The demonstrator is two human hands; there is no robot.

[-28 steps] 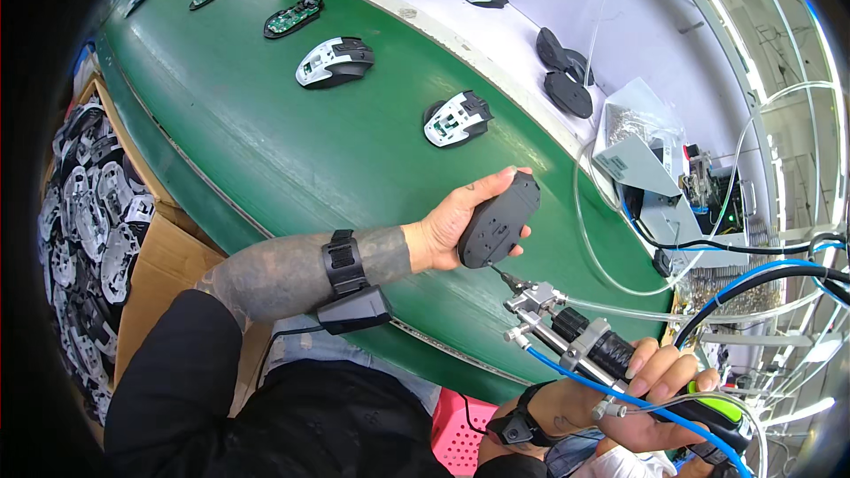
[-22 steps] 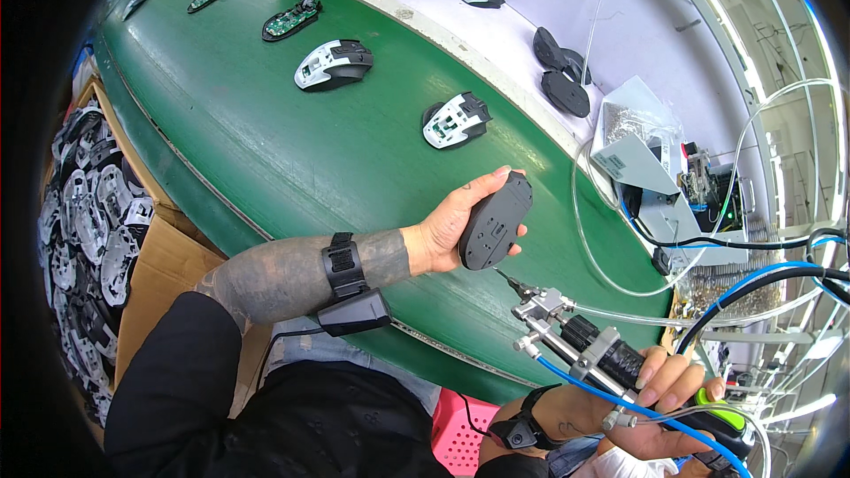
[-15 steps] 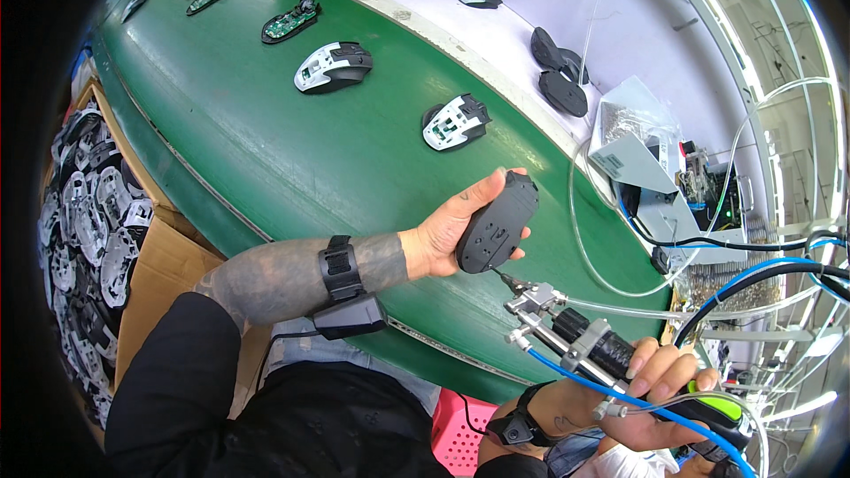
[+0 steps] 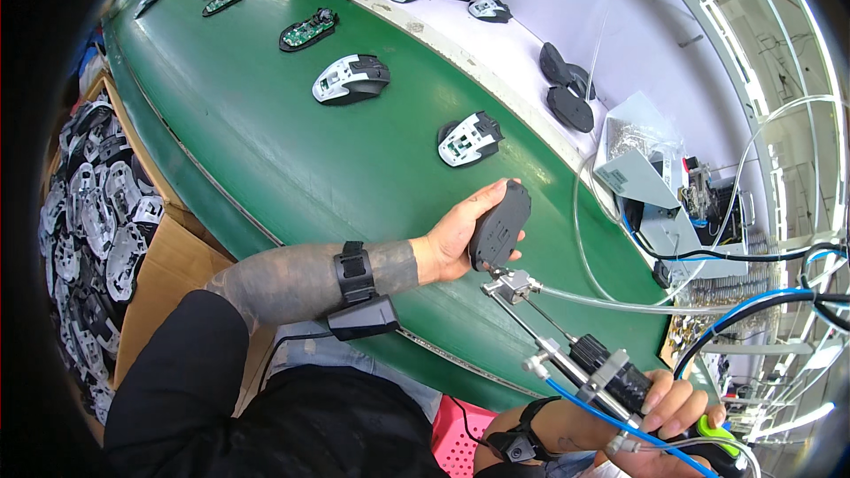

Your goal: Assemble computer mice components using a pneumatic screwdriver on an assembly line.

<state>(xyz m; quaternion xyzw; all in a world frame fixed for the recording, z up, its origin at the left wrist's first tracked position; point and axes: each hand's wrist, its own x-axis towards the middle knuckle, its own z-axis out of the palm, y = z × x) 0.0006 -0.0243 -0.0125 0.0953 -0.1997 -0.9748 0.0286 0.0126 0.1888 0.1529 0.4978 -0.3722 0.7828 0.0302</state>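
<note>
My left hand [image 4: 449,241] grips a black computer mouse [image 4: 502,228] with its flat underside turned towards me, fingers wrapped behind it and thumb along its upper edge. My right hand [image 4: 673,412] is closed round a black electric screwdriver [image 4: 609,370] with a green-yellow patch. The driver's metal nose [image 4: 512,285], fed by a clear tube, meets the lower end of the mouse. Between nose and body, a thin shaft and guide rod show bare. Whether a screw sits at the tip is hidden.
Half-built white-and-black mice [image 4: 471,140] and green circuit-board bases [image 4: 308,30] lie along the green belt [image 4: 239,106]. A carton of shells [image 4: 99,221] stands at left. Black mouse parts [image 4: 568,108] lie on the white shelf beyond. Tubes and cables [image 4: 753,279] hang beside a machine [image 4: 660,199] at right.
The screwdriver's nose has come away from its body, baring the shaft, and sits closer against the mouse's lower end. The mouse has tilted more edge-on. The whole view has shifted slightly.
</note>
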